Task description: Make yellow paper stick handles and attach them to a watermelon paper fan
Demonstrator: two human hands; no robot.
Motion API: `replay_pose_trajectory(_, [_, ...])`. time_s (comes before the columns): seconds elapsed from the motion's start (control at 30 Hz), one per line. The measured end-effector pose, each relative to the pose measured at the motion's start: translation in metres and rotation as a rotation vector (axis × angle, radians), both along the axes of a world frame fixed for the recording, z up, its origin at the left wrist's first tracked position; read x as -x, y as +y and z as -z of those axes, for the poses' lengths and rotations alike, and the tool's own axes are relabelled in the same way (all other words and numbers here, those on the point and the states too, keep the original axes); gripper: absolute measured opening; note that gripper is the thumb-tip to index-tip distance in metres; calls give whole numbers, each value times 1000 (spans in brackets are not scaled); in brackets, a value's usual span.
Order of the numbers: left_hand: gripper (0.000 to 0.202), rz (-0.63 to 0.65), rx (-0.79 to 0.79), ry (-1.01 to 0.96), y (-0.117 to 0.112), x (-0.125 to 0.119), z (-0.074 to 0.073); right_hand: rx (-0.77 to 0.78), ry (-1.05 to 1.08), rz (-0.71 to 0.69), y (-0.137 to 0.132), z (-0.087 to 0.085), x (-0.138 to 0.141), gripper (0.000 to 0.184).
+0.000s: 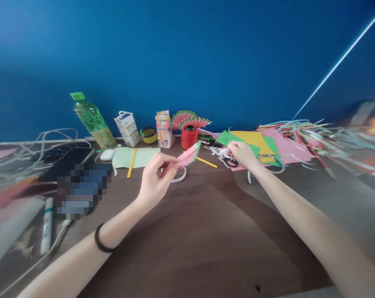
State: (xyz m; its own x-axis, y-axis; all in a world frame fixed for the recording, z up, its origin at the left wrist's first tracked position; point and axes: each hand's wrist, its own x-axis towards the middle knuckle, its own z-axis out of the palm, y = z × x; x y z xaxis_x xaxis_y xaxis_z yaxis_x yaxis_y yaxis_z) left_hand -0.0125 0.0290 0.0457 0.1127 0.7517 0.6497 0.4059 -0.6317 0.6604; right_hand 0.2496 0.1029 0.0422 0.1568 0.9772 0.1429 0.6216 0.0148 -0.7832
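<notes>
My left hand (158,176) pinches a folded pink paper fan (189,156) with a green-and-white edge, held up over the middle of the table. Its pleats are pressed together in a narrow wedge. Off to the right, my right hand (241,154) is closed above white paper scraps (220,153), beside a green sheet (240,142). What its fingers hold, if anything, is hidden. Under that hand, dark loops (231,163) look like scissor handles. Behind the left hand's fan, opened pleated fans (187,120) in the same colours rest by a red cylinder (189,137).
A green bottle (92,122), a carton (127,129), yellow tape (148,135) and a small patterned box (164,129) line the blue wall. Left are a phone (85,190), cables and a marker (46,225). Coloured sheets (289,145) and paper strips (320,130) lie right.
</notes>
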Motion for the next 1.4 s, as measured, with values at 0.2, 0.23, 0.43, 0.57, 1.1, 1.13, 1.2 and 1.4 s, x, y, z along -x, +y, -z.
replay_pose_trajectory(0.2, [8,24,31,34,-1,0,1,-120,-310,9,6,11,-10,27])
replay_pose_trajectory(0.23, [8,26,30,37,-1,0,1,-152,-377,13,6,12,-10,20])
replay_pose_trajectory(0.43, [9,60,7,53,-2,-1,3,-322,-235,-124,-2,2,3,19])
replay_pose_trajectory(0.57, [10,70,15,80,-3,-3,3,-217,166,-431,-26,-16,26,24])
replay_pose_trajectory(1.1, [11,37,-70,193,-11,-10,4,-343,266,-370,-57,-19,51,10])
replay_pose_trajectory(1.13, [11,33,-80,202,-11,-10,4,-342,267,-372,-57,-18,51,9])
replay_pose_trajectory(1.2, [12,33,-102,220,-12,-10,4,-331,278,-377,-58,-19,52,7])
replay_pose_trajectory(1.4, [12,-11,-146,263,-13,-11,3,-221,359,-389,-58,-22,53,11])
